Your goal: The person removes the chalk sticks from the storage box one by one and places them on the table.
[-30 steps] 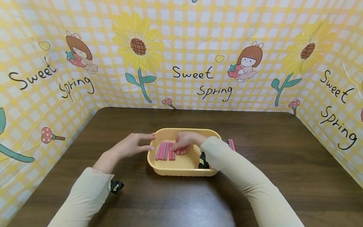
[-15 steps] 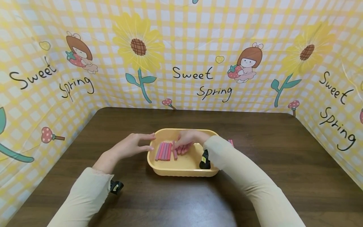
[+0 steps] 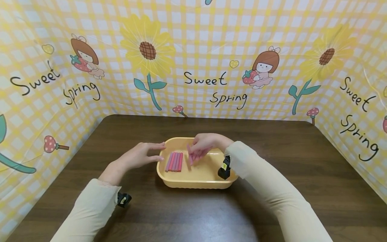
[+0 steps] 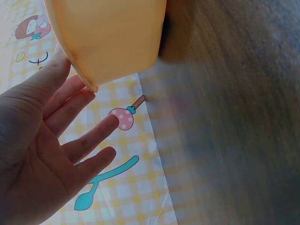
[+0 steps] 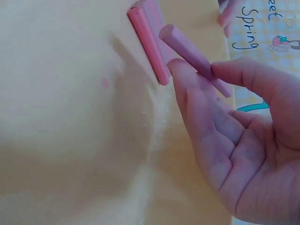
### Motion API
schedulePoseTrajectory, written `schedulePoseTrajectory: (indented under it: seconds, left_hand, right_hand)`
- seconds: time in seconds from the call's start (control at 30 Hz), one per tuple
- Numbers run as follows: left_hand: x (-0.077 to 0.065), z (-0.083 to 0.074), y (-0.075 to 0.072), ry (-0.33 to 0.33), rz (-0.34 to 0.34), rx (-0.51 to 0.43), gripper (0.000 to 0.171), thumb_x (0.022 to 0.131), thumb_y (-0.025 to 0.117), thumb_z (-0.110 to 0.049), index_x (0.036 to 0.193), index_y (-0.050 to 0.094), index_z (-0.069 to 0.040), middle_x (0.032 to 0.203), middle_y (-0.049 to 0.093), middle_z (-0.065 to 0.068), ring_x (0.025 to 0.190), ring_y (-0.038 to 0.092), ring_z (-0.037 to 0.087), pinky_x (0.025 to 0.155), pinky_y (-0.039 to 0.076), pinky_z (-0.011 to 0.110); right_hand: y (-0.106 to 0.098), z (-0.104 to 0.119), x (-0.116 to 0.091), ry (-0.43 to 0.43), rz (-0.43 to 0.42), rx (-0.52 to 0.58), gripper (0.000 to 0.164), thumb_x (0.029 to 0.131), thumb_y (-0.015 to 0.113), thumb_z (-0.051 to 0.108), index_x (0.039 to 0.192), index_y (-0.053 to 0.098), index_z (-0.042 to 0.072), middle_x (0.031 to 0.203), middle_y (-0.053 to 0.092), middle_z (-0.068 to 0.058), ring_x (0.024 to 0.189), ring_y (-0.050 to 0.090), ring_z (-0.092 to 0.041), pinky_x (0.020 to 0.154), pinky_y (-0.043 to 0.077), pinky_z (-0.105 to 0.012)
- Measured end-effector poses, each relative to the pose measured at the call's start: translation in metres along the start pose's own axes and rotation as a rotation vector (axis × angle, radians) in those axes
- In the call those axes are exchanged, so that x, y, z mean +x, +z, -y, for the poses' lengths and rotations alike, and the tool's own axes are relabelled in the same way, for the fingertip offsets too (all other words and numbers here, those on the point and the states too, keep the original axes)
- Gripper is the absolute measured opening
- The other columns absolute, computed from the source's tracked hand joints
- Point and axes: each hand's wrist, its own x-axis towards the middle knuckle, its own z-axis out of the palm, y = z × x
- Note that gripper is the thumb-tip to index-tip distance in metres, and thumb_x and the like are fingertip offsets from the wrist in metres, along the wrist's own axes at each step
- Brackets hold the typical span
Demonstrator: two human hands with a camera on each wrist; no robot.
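A shallow yellow plastic basin (image 3: pixel 196 184) stands on the brown table. My right hand (image 3: pixel 205 144) is over its middle and pinches a short round purple stick (image 5: pixel 194 54) between thumb and fingertips, tilted. To the left, on the basin floor, a row of pink and purple sticks (image 3: pixel 174 162) lies side by side; the nearest in the right wrist view is a pink stick (image 5: pixel 149 47). My left hand (image 3: pixel 136 155) is at the basin's left end, thumb and index fingertips right at the rim, its fingers spread and relaxed in the left wrist view.
The wooden table (image 3: pixel 193 215) extends around the basin. A yellow checked cloth (image 3: pixel 196 50) printed with flowers and figures rises behind the table and along both sides. Each wrist wears a black strap device (image 3: pixel 124 199).
My right hand has drawn a purple stick away from the row, lifting it and moving right. My left hand stays put. The sticks on the table right of the basin are now hidden.
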Motion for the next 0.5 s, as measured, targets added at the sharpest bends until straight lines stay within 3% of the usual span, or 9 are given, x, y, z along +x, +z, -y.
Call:
schedulePoseTrajectory:
  seconds: [0.5]
  left_hand:
    - [0.000, 0.001, 0.001, -0.007, 0.006, -0.006, 0.050, 0.086, 0.066, -0.027, 0.130, 0.055, -0.005, 0.140, 0.048, 0.013, 0.129, 0.046, 0.034, 0.106, 0.038, 0.051]
  right_hand:
    - [-0.011, -0.003, -0.019, -0.057, 0.009, 0.023, 0.023, 0.095, 0.049, 0.018, 0.091, 0.066, 0.002, 0.083, 0.072, -0.004, 0.069, 0.065, -0.008, 0.064, 0.054, -0.021]
